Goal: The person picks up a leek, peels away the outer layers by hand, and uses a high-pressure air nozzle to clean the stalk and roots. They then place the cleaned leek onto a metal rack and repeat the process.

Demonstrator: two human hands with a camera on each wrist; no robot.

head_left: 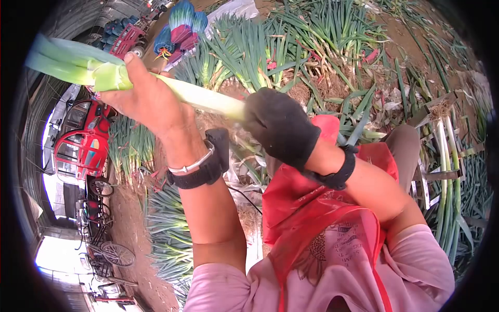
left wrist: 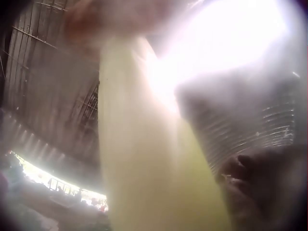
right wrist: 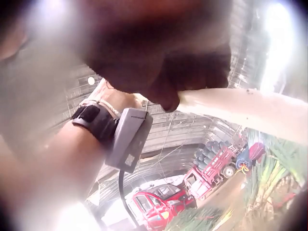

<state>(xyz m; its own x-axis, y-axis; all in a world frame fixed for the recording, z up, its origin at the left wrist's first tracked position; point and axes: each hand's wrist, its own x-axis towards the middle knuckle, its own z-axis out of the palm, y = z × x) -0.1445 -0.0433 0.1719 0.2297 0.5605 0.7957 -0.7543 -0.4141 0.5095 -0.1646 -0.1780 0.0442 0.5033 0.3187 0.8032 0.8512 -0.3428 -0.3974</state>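
Observation:
A thick leek slants across the upper left of the head view, its pale stalk toward the middle and its blurred green leaves at the far left. My bare left hand holds it near where the leaves begin, thumb over the top. My right hand, in a black glove, grips the white end, which its fingers hide. In the left wrist view the pale stalk fills the middle, close to the camera. The right wrist view shows the dark glove around the end of the stalk.
Bundles of leeks lie on the ground ahead, with more to the left. A metal rack with a few leeks stands at the right. A red apron covers the lap. Farther left are a red vehicle and bicycles.

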